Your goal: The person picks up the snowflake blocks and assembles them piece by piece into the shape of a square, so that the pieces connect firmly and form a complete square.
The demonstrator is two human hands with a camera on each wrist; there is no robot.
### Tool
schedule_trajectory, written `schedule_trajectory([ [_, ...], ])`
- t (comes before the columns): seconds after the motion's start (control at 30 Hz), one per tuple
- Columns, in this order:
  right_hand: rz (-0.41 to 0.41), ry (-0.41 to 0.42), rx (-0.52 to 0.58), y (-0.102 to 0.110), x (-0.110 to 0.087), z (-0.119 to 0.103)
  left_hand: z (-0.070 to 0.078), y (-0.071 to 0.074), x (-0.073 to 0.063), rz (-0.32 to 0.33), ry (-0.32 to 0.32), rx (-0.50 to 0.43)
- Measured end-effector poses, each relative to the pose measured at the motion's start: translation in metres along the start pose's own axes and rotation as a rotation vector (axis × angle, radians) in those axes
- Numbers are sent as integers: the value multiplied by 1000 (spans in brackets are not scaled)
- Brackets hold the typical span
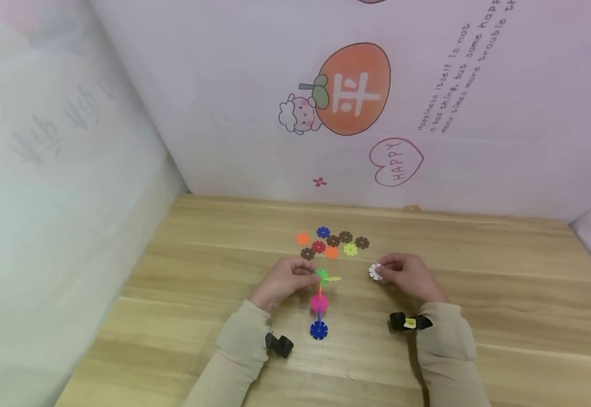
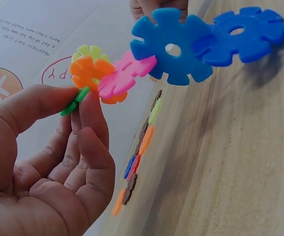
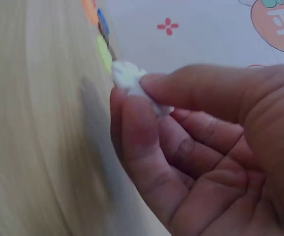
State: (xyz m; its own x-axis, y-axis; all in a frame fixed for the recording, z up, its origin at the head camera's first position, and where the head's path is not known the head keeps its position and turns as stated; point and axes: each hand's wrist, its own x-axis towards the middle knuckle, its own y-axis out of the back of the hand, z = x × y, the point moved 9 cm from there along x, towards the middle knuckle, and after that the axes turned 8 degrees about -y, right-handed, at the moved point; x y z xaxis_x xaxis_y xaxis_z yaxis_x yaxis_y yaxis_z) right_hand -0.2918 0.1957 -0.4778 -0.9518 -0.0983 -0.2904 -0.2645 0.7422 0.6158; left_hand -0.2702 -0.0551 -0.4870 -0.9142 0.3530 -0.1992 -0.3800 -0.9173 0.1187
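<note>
1. Pale printed wall sheeting (image 1: 249, 141) stands behind a wood-grain table (image 1: 173, 316) in the head view. Loose notched plastic-looking discs (image 1: 333, 241), brown, orange, red, blue and yellow-green, lie flat beyond the hands.
2. From the head also, the left hand (image 1: 287, 280) grips the far end of a chain of multicoloured slotted discs (image 1: 319, 304). Well apart from it, the right hand (image 1: 411, 277) pinches a round white notched disc (image 1: 375, 272).
3. At the left wrist, thumb and fingertip squeeze a bright green disc (image 2: 73, 103). Linked beyond are an orange disc (image 2: 80, 71), a yellow-green disc (image 2: 85, 50), a pink disc (image 2: 125, 78), a mid-blue disc (image 2: 154, 37) and a deep-blue disc (image 2: 262, 32): smooth faces, blunt petal-like teeth. Gripping close to the joint should spare the links from twisting.
4. At the right wrist, thumb and forefinger pinch the white disc, its outline blurred. Leaving its outer notches uncovered, squaring slot to slot and pressing straight would probably work best.
</note>
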Motion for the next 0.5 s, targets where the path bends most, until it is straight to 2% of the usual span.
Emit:
schedule_trajectory([
  [0.17,-44,-4,77,-10,-6,-8,-1,-1,-2,1,-2,-15],
  [0.33,-76,-10,100,-18,-11,-21,0,0,-1,-7,-15,-9],
  [0.5,-102,43,125,-24,-17,-38,2,-1,1,-16,-26,1],
])
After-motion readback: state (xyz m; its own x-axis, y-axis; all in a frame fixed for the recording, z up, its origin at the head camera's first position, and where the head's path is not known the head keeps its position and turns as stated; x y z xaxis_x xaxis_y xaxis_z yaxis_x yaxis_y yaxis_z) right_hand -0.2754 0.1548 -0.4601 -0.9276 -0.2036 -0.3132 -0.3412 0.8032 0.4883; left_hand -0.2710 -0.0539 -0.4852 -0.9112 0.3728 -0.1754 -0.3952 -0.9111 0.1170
